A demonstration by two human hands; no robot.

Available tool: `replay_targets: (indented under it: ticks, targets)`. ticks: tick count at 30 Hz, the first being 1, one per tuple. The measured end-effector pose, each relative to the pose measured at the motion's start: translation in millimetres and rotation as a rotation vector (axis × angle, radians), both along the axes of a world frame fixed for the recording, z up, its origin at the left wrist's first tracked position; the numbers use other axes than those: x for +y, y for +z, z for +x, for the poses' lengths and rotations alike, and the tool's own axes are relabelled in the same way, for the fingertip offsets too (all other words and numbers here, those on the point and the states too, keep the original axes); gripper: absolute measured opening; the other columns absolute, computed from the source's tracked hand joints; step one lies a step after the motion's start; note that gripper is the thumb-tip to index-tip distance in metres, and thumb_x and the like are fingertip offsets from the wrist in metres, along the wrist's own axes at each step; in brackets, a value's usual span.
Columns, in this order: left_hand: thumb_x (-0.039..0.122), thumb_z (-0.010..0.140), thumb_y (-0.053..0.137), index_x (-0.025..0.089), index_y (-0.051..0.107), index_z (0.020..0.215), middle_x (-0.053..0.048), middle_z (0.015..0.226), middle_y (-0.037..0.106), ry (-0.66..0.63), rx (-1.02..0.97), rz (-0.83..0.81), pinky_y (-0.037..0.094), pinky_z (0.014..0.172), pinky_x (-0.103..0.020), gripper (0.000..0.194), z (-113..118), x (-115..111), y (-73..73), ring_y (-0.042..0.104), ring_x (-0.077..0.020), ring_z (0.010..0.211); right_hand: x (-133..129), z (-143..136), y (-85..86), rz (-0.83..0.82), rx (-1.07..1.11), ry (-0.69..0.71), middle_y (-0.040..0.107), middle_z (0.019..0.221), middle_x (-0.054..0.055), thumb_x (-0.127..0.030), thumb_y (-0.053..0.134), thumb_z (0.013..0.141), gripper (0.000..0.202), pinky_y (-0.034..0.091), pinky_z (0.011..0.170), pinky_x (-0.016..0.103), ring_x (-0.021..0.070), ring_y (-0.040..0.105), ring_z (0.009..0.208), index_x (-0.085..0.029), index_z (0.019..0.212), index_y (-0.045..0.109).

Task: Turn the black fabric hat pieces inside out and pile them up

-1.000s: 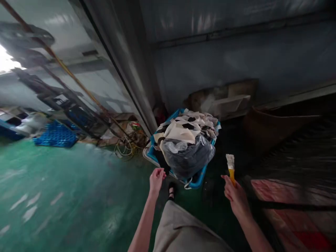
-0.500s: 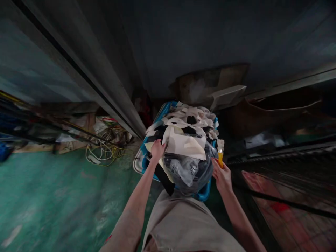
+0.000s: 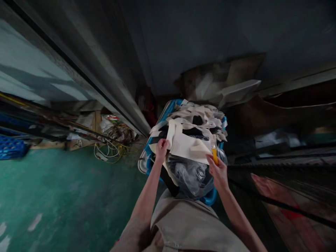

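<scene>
A blue plastic crate (image 3: pixel 212 198) stands before my legs, heaped with off-white and black strip-like scraps (image 3: pixel 202 113). Across the top lies an off-white sheet (image 3: pixel 186 143) with a folded piece on its right part. My left hand (image 3: pixel 161 149) pinches the sheet's left edge. In my right hand (image 3: pixel 218 172) is a small brush with a yellow handle (image 3: pixel 215 156), its pale end pointing up. The fingertips of that hand meet the sheet's right corner. Under the sheet bulges a clear plastic bag (image 3: pixel 193 176) with dark contents.
Tangled white and yellow cables (image 3: pixel 112 145) lie on the green floor (image 3: pixel 65 196) at left. A grey post (image 3: pixel 115 77) rises behind the crate's left side. Cardboard (image 3: pixel 244 71) leans at the back wall. Dark rack bars (image 3: pixel 283 203) run along the right.
My left hand has taken hold of the sheet's left edge, which now folds upright. My right hand, with the brush, has moved inward to the sheet's right corner. The view has shifted slightly.
</scene>
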State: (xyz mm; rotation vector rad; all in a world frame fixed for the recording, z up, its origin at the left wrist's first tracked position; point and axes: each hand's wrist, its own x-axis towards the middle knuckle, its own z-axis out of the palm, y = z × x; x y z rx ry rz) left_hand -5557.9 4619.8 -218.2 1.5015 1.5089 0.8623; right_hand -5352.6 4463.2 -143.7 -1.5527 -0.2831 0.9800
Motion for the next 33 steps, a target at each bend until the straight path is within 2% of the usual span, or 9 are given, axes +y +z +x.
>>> replay_targets:
  ticks: [3,6,9,12,17,20,24,28,33]
  targets:
    - [0.037,0.088,0.048,0.017,0.058,0.097,-0.003,0.084,0.064,0.034,-0.138,0.048,0.047,0.067,-0.023,0.024,-2,13,30.6,0.059,-0.0136,0.074,9,-3,4.7,0.019,0.004,0.031,0.034,0.051,-0.01,-0.051,0.081,0.061,0.054,0.014,0.036,0.018,0.0028,0.022,0.042,-0.013,0.097,0.069]
    - [0.035,0.082,0.055,0.017,0.059,0.088,-0.003,0.083,0.064,0.07,-0.324,0.111,0.046,0.065,-0.022,0.019,-13,18,65.9,0.058,-0.0137,0.073,17,-7,13.9,0.028,0.004,0.052,0.03,0.05,-0.01,-0.054,0.077,0.065,0.053,0.014,0.036,0.018,0.0031,0.021,0.041,-0.014,0.098,0.069]
    - [0.034,0.078,0.06,0.016,0.058,0.078,-0.002,0.08,0.063,0.115,-0.403,0.125,0.043,0.059,-0.02,0.017,-22,5,94.1,0.055,-0.0119,0.068,24,-15,24.4,0.069,-0.014,0.123,0.029,0.051,-0.01,-0.057,0.072,0.07,0.051,0.014,0.037,0.019,0.0036,0.02,0.041,-0.014,0.098,0.069]
    - [0.034,0.077,0.062,0.016,0.061,0.083,0.0,0.072,0.06,0.038,-0.513,-0.019,0.04,0.053,-0.018,0.019,-17,-23,110.7,0.052,-0.0102,0.06,29,-26,32.3,0.107,-0.046,0.201,0.03,0.052,-0.009,-0.054,0.07,0.074,0.051,0.015,0.038,0.02,0.0044,0.021,0.043,-0.013,0.104,0.069]
    - [0.036,0.074,0.069,0.017,0.058,0.077,0.003,0.064,0.057,0.021,-0.768,-0.33,0.04,0.049,-0.017,0.022,23,-74,122.7,0.052,-0.0078,0.052,31,-47,38.6,0.131,-0.093,0.264,0.041,0.058,-0.008,-0.041,0.077,0.067,0.058,0.025,0.043,0.019,0.0064,0.029,0.05,-0.013,0.116,0.065]
    - [0.037,0.07,0.075,0.018,0.062,0.084,0.001,0.076,0.067,0.096,-0.904,-0.444,0.048,0.057,-0.02,0.028,42,-92,126.0,0.062,-0.0112,0.062,28,-56,42.3,0.129,-0.056,0.292,0.051,0.064,-0.004,-0.042,0.077,0.066,0.046,0.03,0.046,0.019,0.0077,0.036,0.053,-0.015,0.102,0.068]
    - [0.032,0.067,0.08,0.016,0.068,0.088,-0.005,0.088,0.073,0.037,-1.022,-0.467,0.054,0.076,-0.027,0.03,49,-100,126.7,0.069,-0.0177,0.08,23,-59,46.0,0.127,-0.088,0.276,0.054,0.065,-0.002,-0.045,0.072,0.07,0.036,0.033,0.047,0.02,0.0097,0.041,0.056,-0.014,0.088,0.066]
    - [0.034,0.066,0.08,0.016,0.069,0.088,-0.005,0.088,0.074,0.105,-1.03,-0.467,0.054,0.079,-0.028,0.03,50,-104,126.7,0.071,-0.0197,0.085,18,-59,43.3,0.169,-0.055,0.315,0.055,0.072,-0.002,-0.042,0.07,0.074,0.031,0.034,0.049,0.019,0.0093,0.042,0.059,-0.016,0.09,0.065]
    - [0.039,0.064,0.08,0.015,0.068,0.091,-0.005,0.087,0.074,0.217,-0.982,-0.48,0.055,0.077,-0.028,0.038,47,-98,125.6,0.071,-0.0202,0.085,7,-56,37.6,0.169,0.044,0.3,0.037,0.058,-0.007,-0.037,0.063,0.078,0.029,0.021,0.042,0.019,0.0064,0.027,0.048,-0.017,0.098,0.065]
